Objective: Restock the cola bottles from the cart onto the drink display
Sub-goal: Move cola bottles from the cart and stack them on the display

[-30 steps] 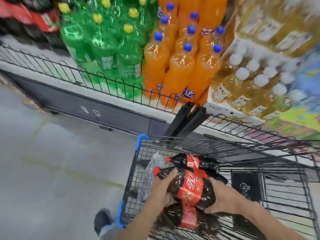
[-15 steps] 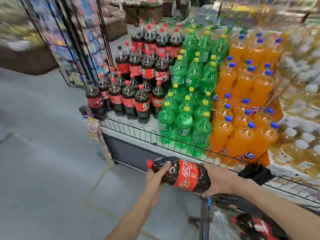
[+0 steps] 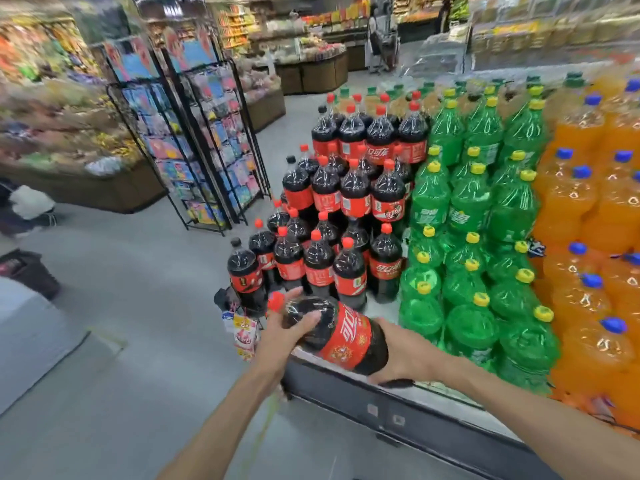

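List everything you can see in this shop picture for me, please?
held cola bottle: one, dark with red label and cap, lying sideways in front of the display
cola bottles: many, dark with red labels, stacked in tiers, display's left part
green bottles: many, yellow caps, middle
orange bottles: many, blue caps, right
wire rack: black, on the floor to the left
left hand: grips the bottle's neck end
right hand: holds its base

The left store shelves [image 3: 52,109] are motion-blurred, and the orange bottles [image 3: 595,237] are cropped by the right edge.
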Demonstrator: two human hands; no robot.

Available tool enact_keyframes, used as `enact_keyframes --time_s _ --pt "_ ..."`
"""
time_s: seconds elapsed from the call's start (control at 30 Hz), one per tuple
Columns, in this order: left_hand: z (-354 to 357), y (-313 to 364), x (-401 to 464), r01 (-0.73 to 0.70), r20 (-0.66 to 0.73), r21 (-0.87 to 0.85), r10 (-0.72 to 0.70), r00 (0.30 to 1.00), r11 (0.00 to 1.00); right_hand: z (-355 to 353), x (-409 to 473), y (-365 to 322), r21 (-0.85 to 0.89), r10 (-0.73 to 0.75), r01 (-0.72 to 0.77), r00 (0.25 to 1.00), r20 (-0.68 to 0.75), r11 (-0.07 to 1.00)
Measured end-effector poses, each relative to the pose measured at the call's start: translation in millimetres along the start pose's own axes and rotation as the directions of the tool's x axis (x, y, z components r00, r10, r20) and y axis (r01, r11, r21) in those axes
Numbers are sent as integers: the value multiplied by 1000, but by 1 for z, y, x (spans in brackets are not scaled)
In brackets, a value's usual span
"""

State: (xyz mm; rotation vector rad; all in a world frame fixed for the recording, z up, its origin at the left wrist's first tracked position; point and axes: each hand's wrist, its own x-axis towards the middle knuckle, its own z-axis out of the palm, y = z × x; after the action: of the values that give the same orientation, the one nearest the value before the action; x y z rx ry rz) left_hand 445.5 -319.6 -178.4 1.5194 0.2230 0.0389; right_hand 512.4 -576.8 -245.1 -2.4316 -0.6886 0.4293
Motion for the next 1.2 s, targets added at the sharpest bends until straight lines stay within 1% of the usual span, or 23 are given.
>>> enact_keyframes --time_s 0.13,0.23,0.33,0.43,0.53,0.6,0.67,0.73,0.8,0.93,1.07,1.1,1.2 --pt "-6 38 80 -88 117 176 68 991 980 -12 59 2 193 49 -31 995 -87 981" --pt "-1 58 133 -126 272 248 56 961 960 -11 88 13 320 138 -80 977 -163 944" --pt "16 72 185 -185 405 299 51 913 936 -3 108 25 447 278 -151 932 -232 882" --pt "40 79 237 -295 574 349 45 817 890 7 126 32 552 414 -188 853 -318 812" --pt "62 82 279 -423 689 365 65 722 830 16 143 40 608 522 -208 753 -401 766" --pt "74 82 303 -480 769 354 43 638 803 20 155 40 646 590 -226 685 -426 729" --pt "83 80 327 -544 839 347 6 544 764 28 167 39 681 656 -234 597 -462 694" --pt "91 78 345 -585 880 342 -32 474 736 35 178 36 709 704 -237 519 -486 664" --pt "100 77 357 -611 912 309 -45 407 729 40 190 33 750 752 -227 439 -491 621" --pt "114 74 371 -667 960 246 -83 267 704 51 205 31 804 810 -200 337 -481 561" --pt "123 58 382 -685 973 227 -130 191 692 60 216 39 844 858 -187 229 -460 502" --pt "125 52 385 -692 974 223 -131 184 687 64 219 42 855 870 -189 209 -446 483" --pt "132 35 391 -696 975 224 -154 162 682 75 227 52 866 894 -228 174 -414 445"
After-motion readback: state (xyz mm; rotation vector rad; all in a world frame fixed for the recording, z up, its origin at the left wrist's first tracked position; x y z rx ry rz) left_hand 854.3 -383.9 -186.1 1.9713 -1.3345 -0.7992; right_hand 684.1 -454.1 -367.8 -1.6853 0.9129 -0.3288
